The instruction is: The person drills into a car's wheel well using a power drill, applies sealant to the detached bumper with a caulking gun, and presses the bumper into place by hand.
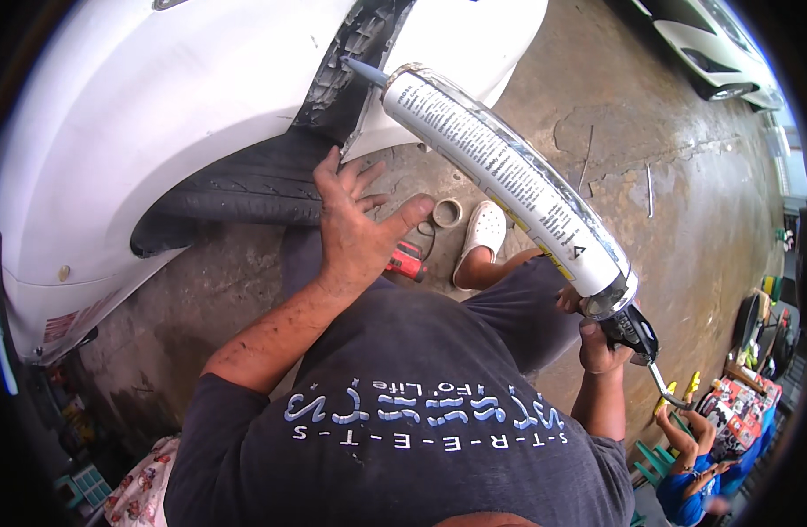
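My right hand (604, 350) is wrapped round the handle of a caulking gun (633, 329), which carries a white sealant cartridge (500, 171). Its grey nozzle (366, 70) points up and left, the tip over a dark gap (346, 79) lined with ragged dark material in a white car's bodywork. Whether the tip touches that surface, I cannot tell. My left hand (359, 211) is raised with fingers spread and holds nothing. Its fingertips are by the lower corner of a white body panel (456, 44); contact is unclear. The white fender (184, 97) curves over a black tire (245, 195) at left.
A roll of tape (447, 212) and a red tool (407, 262) lie on the concrete floor near my foot in a white clog (485, 230). Thin rods (649, 190) lie farther right. Another white car (715, 48) stands far right. A person in blue (684, 479) sits at lower right.
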`<state>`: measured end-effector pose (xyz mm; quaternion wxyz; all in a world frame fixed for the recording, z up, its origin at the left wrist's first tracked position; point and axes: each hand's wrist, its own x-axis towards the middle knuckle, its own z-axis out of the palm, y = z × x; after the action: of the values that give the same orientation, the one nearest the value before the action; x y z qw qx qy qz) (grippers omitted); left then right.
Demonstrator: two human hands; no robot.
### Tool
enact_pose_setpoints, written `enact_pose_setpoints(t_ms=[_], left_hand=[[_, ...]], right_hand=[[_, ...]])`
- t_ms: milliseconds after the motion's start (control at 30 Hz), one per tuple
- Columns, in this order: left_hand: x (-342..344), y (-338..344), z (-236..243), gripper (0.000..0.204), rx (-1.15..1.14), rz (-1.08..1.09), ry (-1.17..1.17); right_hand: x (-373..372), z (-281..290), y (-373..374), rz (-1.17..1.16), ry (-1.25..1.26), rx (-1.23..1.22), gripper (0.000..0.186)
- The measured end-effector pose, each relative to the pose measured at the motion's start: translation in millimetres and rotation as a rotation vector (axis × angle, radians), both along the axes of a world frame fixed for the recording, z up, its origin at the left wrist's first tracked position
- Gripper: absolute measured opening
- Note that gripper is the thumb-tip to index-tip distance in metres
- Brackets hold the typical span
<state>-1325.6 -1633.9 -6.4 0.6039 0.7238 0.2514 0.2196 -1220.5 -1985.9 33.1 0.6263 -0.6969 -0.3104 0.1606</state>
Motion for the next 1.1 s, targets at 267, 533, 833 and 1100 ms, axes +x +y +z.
enact_pose_setpoints(t_ms=[267, 533, 833, 1100], left_hand=[[0.6, 0.2, -0.3, 0.123, -0.012, 0.005, -0.002], [1.3, 1.0, -2.6, 0.121, 0.007, 0.003, 0.004], [1.7, -1.2, -0.2, 0.120, 0.009, -0.007, 0.002], [0.8, -1.4, -0.7, 0.121, 0.005, -0.013, 0.001]], right_hand=[[-1.1, -22.7, -8.7, -0.023, -0.132, -0.078, 0.041], [-5.0, -28.5, -7.5, -0.084, -0.070, -0.036, 0.036], [-4.0, -30.0, -19.7, -0.140, -0.105, -0.045, 0.049], [3.5, 1.9, -26.5, -0.114, -0.347, -0.228, 0.050]])
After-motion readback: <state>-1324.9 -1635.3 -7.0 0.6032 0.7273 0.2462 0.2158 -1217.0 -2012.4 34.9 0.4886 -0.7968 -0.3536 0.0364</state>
